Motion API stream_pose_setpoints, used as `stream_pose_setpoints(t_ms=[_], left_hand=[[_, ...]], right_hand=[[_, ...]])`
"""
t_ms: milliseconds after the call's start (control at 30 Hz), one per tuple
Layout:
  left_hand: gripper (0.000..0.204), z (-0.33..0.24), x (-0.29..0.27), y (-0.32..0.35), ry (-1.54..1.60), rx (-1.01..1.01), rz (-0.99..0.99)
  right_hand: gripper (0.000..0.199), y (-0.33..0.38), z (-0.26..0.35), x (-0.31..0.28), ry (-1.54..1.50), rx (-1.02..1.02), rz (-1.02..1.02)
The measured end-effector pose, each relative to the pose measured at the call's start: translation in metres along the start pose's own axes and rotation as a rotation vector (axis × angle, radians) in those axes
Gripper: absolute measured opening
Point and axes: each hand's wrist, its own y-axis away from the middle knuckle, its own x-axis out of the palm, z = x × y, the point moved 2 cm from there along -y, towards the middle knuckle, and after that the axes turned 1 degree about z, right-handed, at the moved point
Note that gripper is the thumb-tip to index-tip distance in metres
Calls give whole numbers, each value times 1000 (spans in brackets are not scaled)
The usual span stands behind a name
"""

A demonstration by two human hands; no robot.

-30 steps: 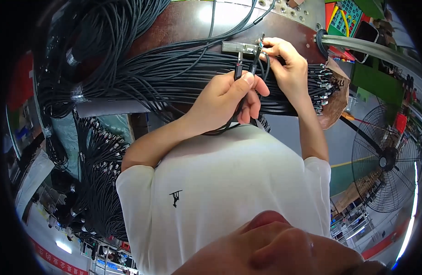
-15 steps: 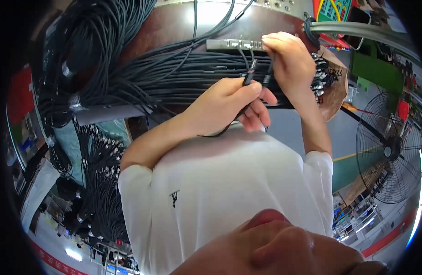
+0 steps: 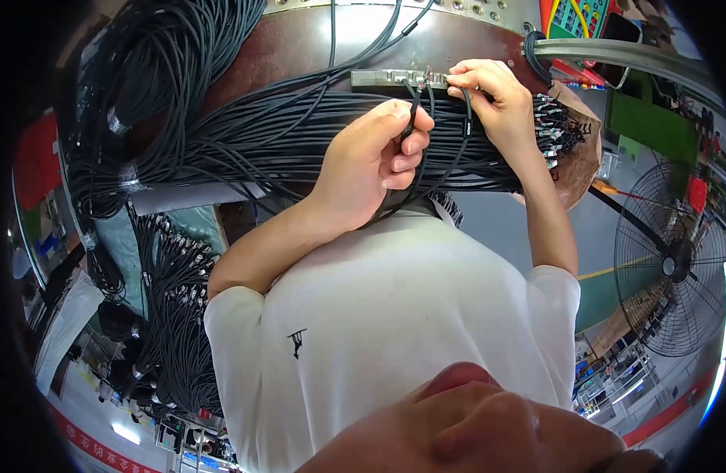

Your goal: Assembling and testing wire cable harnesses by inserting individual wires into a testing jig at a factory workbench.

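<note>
Left hand just short of the metal bar, right hand at its end

We pinch a slim black cable between left thumb and fingers, its tip pointing away from us at the bar's near edge; whether they touch, we cannot tell. Our right hand is nearer, fingers bent against the bar's right end, though we cannot make out what they grip. The bar's long axis runs left to right, roughly square to the cable's tip. Below its right end hangs a sleeved cable. We see a thick cable bundle on its near side and brown bench beyond.
</note>
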Motion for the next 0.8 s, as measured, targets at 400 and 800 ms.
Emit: stream_pose_setpoints(t_ms=[400,800], left_hand=[[29,-24,16,12,-1065,48,196],[28,-99,-36,-25,-995,399,-151]], right_hand=[[18,8,22,-37,385,-193,-127],[8,13,-4,-14,-160,193,13]])
